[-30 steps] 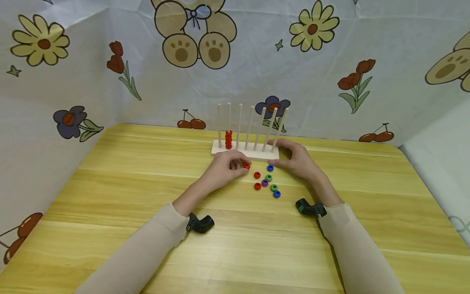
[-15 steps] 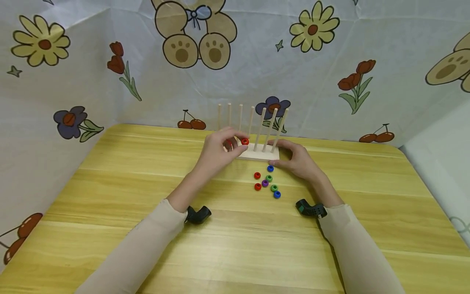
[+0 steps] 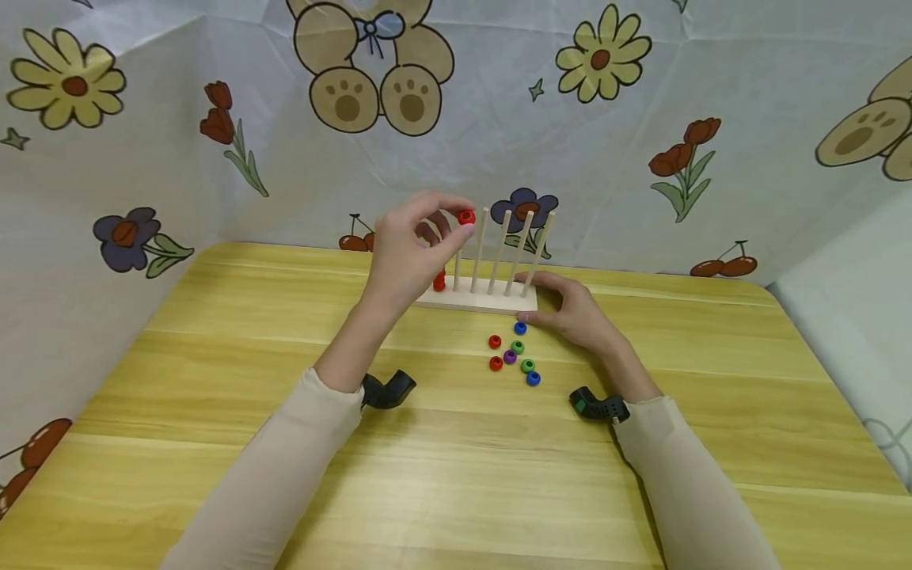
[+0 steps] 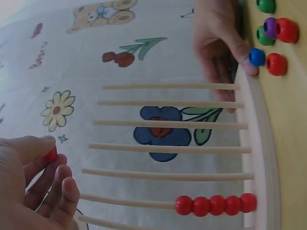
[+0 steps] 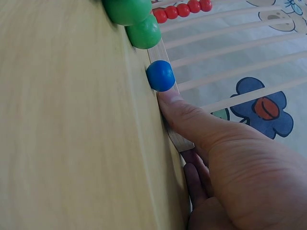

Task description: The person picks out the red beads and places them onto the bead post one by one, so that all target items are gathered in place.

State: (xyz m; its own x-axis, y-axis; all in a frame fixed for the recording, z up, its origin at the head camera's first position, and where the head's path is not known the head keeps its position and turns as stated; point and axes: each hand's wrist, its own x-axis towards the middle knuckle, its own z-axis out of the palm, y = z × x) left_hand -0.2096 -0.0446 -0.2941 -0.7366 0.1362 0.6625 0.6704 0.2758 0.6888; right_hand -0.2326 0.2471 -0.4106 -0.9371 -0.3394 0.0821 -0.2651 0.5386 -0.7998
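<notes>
My left hand [image 3: 402, 253] pinches a red bead [image 3: 466, 217] between thumb and fingertips, high up by the peg tops. In the left wrist view this held bead [image 4: 50, 155] is apart from the pegs, beyond their free ends. The wooden peg stand [image 3: 492, 302] has several upright pegs. One peg carries a stack of several red beads [image 4: 217, 205], partly hidden behind my left hand in the head view. My right hand [image 3: 573, 313] grips the stand's right end, thumb in front and fingers behind. A blue bead [image 5: 160, 75] lies by the thumb tip.
Loose beads lie on the wooden table [image 3: 456, 475] in front of the stand: red [image 3: 495, 342], green [image 3: 518, 347], purple [image 3: 510, 357] and blue [image 3: 533, 378]. A patterned cloth [image 3: 499, 150] hangs close behind the stand.
My left hand has lifted the red bead from near the tabletop, up past the stand's base to the height of the peg tops. The right hand stays at the stand's end.
</notes>
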